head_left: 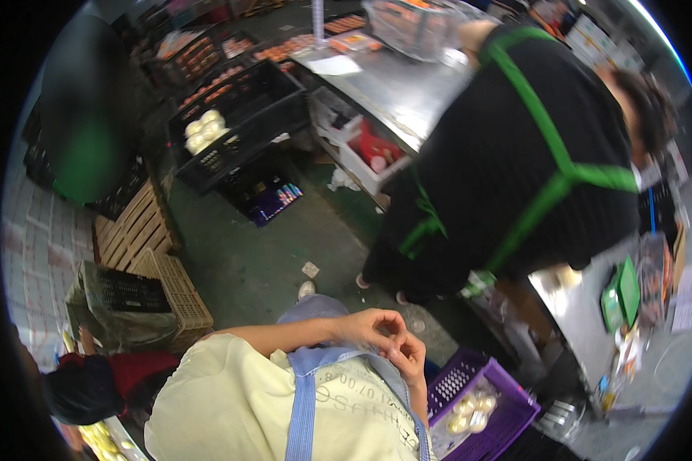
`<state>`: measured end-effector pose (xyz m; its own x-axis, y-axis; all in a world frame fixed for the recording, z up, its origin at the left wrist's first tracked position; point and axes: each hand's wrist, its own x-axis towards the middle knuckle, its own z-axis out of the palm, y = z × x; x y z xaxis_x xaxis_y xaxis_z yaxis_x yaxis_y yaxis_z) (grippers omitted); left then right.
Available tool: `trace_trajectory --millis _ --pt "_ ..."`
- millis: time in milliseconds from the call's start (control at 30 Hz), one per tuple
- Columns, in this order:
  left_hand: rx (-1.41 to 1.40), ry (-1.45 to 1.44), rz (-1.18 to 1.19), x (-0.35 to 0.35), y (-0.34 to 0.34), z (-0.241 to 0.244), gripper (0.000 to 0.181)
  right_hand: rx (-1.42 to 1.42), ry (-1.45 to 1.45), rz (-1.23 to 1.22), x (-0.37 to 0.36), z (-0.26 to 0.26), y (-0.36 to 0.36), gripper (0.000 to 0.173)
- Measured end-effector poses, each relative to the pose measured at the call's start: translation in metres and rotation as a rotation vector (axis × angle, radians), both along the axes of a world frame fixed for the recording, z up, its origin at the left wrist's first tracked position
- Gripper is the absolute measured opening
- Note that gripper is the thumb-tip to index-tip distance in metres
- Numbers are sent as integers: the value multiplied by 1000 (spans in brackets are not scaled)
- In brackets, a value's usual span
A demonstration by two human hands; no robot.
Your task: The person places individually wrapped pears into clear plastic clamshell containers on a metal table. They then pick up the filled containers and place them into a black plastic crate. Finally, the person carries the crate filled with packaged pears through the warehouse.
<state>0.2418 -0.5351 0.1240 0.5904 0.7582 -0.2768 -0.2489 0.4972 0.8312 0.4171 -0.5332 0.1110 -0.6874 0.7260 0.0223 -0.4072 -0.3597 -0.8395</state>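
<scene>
My left hand (pixel 375 328) and my right hand (pixel 408 357) meet in front of my chest, fingertips touching, over a blue apron (pixel 305 397). Whether something small lies between the fingers cannot be told. Beside my right forearm, low on the right, stands a purple plastic crate (pixel 504 423) with packs of pale round produce (pixel 473 412) inside. A black plastic crate (pixel 254 121) farther off holds another pack of pale round produce (pixel 206 131). Under it, a dark crate with a purple corner (pixel 271 210) sits on the floor.
A person in a black garment with green straps (pixel 530 161) bends at a steel table (pixel 392 86). Another steel table (pixel 582 322) stands right. At left are a wooden pallet (pixel 135 225), a beige plastic basket (pixel 184 294) and another person in red (pixel 141 374).
</scene>
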Motion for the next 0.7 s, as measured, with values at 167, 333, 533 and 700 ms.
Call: trace_trajectory --millis 167,333,533,700 --pt "212 -14 165 -125 -13 -7 55 0 -63 141 -132 -5 22 16" --pt "166 64 385 -227 -29 -17 55 44 -229 437 -250 12 41 18" --pt "164 -19 624 -288 -15 -20 61 74 -396 726 -333 27 83 18" --pt "179 55 718 -316 30 -22 61 142 -330 802 -373 21 135 19"
